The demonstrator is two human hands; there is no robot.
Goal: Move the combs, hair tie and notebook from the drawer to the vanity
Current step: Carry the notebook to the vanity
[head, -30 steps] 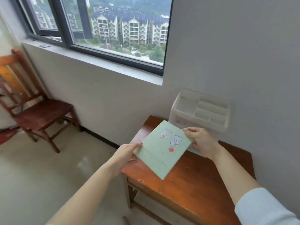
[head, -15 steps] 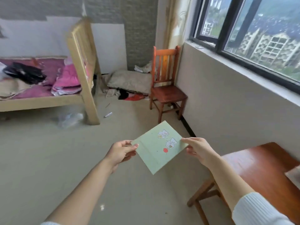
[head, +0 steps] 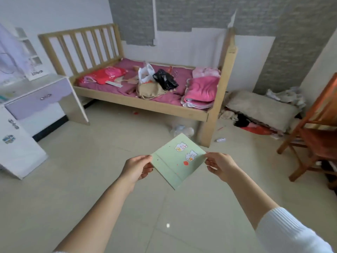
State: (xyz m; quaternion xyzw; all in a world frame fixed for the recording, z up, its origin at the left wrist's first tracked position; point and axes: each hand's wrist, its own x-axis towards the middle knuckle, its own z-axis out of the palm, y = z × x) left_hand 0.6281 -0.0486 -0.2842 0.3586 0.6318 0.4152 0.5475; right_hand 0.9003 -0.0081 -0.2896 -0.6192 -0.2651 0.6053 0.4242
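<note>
Between both hands' grips, notebook (head: 177, 159)

- Left hand (head: 137, 168), centre frame, pinches the notebook (head: 177, 160) by its left corner; bare forearm runs to lower left.
- Right hand (head: 221, 166) pinches its right corner; white sleeve (head: 290, 232) at lower right.

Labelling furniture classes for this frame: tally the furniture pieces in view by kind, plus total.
Light wooden slatted bed frame: 1
White vanity with lilac drawer front: 1
Reddish-brown wooden chair: 1
Total: 3

Not counted: the pale green notebook with cartoon stickers, pinched between the left hand and right hand.
</note>
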